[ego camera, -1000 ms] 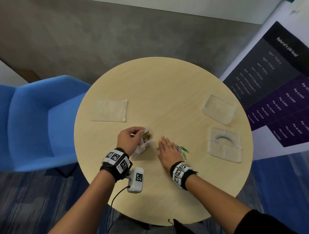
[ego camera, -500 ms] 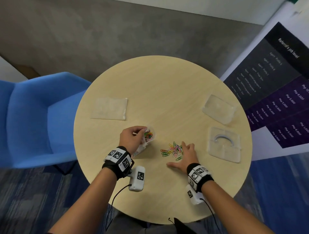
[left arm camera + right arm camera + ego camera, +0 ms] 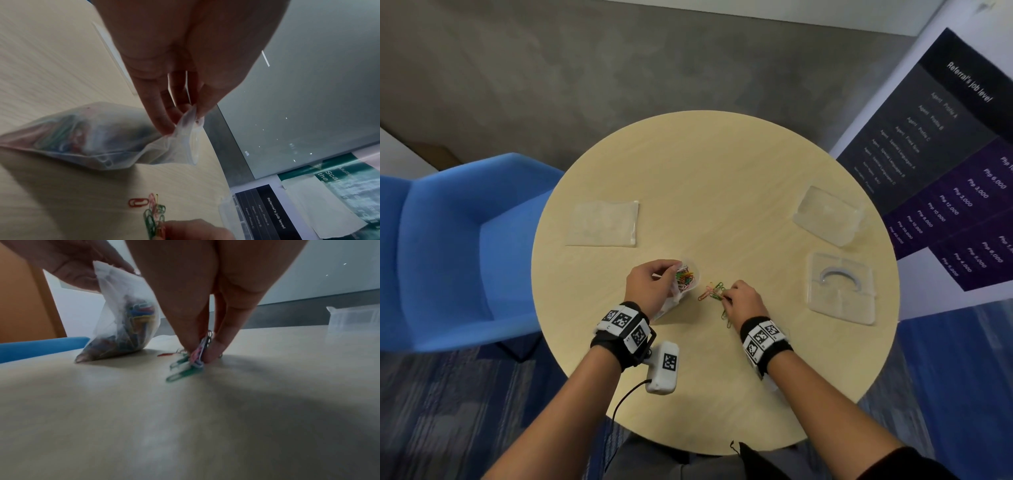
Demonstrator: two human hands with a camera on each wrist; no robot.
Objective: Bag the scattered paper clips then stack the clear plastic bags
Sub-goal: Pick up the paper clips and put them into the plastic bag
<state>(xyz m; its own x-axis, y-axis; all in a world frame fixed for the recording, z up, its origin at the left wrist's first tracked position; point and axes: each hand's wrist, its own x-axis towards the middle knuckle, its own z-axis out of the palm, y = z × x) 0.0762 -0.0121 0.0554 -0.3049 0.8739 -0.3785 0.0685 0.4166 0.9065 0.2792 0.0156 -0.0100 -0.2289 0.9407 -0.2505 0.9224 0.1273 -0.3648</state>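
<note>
Head view: the left hand pinches the open rim of a clear plastic bag of coloured paper clips, standing on the round pale wooden surface; just beside it, the right hand fingers pinch loose coloured paper clips on the surface.

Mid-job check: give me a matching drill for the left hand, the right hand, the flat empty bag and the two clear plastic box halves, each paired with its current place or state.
Things:
1. left hand
2. right hand
3. flat empty bag
4. clear plastic box halves

States:
A. lying on the table's right side
B. pinching a bunch of loose paper clips on the table
C. lying flat at the table's left, untouched
D. holding open the mouth of the bag of paper clips

Pairs: 1-D, 2-B, 3-C, 4-A
</note>
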